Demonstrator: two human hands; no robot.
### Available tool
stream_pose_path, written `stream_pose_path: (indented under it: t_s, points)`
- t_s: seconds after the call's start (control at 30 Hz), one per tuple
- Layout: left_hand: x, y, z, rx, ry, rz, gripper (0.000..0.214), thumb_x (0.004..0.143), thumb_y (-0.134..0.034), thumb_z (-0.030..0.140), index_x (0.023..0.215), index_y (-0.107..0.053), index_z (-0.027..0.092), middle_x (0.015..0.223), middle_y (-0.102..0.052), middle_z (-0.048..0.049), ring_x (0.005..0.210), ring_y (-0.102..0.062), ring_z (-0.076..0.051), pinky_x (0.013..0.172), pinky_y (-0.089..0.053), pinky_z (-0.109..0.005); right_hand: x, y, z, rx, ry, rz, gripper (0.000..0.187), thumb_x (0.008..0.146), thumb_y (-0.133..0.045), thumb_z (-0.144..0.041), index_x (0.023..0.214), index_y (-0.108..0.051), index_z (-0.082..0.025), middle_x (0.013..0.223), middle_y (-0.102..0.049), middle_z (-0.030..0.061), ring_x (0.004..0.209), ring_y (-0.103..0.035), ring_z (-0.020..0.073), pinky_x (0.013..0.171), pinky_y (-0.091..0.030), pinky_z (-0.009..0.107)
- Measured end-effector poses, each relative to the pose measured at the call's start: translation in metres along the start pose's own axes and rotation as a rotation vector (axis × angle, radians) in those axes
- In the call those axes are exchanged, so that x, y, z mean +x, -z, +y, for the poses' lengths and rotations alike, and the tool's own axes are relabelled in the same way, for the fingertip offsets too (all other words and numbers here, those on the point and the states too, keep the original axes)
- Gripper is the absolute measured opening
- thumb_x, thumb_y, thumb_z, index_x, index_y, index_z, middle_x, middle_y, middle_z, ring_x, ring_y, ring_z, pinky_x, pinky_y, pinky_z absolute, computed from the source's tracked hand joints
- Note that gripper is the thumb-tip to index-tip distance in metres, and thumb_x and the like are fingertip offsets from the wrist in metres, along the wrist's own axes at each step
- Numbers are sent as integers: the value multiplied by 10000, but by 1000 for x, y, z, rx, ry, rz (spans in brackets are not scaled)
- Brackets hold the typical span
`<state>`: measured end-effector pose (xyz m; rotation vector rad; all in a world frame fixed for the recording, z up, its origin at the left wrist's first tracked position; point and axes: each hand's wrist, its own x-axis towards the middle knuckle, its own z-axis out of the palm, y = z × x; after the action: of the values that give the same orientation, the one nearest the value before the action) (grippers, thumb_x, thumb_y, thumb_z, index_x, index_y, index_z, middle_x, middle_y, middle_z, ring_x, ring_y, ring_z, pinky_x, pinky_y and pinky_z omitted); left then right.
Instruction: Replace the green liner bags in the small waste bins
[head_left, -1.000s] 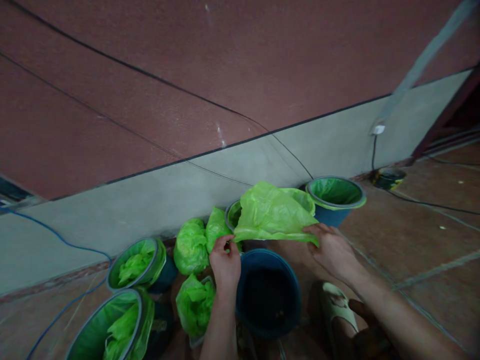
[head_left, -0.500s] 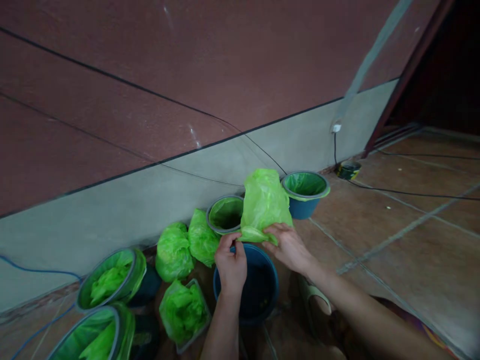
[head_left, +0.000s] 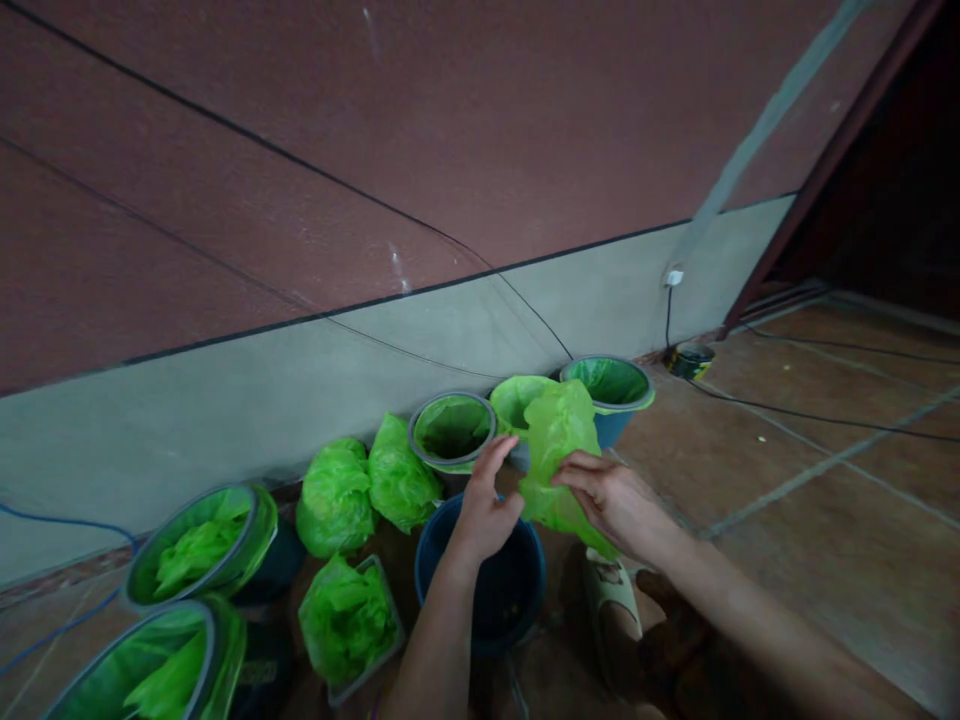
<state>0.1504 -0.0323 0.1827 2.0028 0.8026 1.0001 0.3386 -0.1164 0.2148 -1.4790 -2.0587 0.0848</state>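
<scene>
Right grip [head_left: 619,503] pinching, I hold a thin, crinkled green plastic bag [head_left: 561,420] right of the round blue bucket [head_left: 525,590], long axis sloping from wall [head_left: 600,285] side toward my sandal [head_left: 613,592]; my left grip [head_left: 484,520] is loose, fingers [head_left: 495,458] parted.

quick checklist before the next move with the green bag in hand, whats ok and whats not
1. Right hand has hold of the loose green bag: ok, pinched in its fingers.
2. Left hand grips the bag too: not ok, its thumb and fingers are spread apart.
3. Bag's mouth is spread open: cannot tell, the film is bunched.
4. Blue bucket below the hands has a green liner folded over its rim: not ok, the visible rim is bare.
5. Blue bucket's bottom is clean: cannot tell, too dark inside.
</scene>
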Motion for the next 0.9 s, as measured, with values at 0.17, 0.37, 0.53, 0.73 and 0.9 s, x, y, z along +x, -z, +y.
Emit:
stream_pose_path:
  t_s: [0.17, 0.37, 0.53, 0.73, 0.9]
  points:
    - [2, -22, 21, -213, -59, -100, 436, 753, -624, 115, 1179, -667, 199, 1109, -715, -66, 1048, -648, -204, 998, -492, -382, 4, 37, -10, -66, 115, -72, 363, 889, -421, -45, 955, -720, -240, 990, -699, 48, 924, -677, 160, 799, -534, 263]
    - [-4, -39, 34, -283, 2, 37, 479, 770, -691, 230, 1240, -609, 181, 1069, -698, -68, 861, -642, -150, 832, -540, -301, 9, 40, -8, -182, 11, 115, 298, 918, -442, -115, 1020, -708, -204, 994, -685, 75, 877, -680, 172, 754, -551, 267]
    - [-10, -42, 28, -76, -19, 118, 374, 798, -611, 169, 1169, -645, 207, 932, -673, -26, 689, -579, -105, 686, -525, -237, 14, 32, -15, -238, -67, 270, 249, 909, -460, -153, 974, -697, -196, 919, -680, 69, 854, -672, 190, 737, -555, 299]
    - [-10, -37, 7, 190, 78, 193, 465, 729, -511, 7, 1126, -660, 198, 1001, -682, -58, 904, -648, -170, 885, -525, -299, 26, 64, -29, -348, -83, 436, 209, 881, -491, -193, 947, -685, -235, 908, -668, 52, 811, -663, 181, 713, -538, 303]
    - [-5, -18, -1, 474, 287, 174, 303, 850, -483, 123, 1053, -689, 213, 1072, -698, -86, 905, -685, -200, 864, -516, -305, 24, 102, -35, -501, -76, 553, 183, 855, -536, -201, 946, -695, -207, 891, -674, 45, 790, -656, 168, 679, -500, 261]
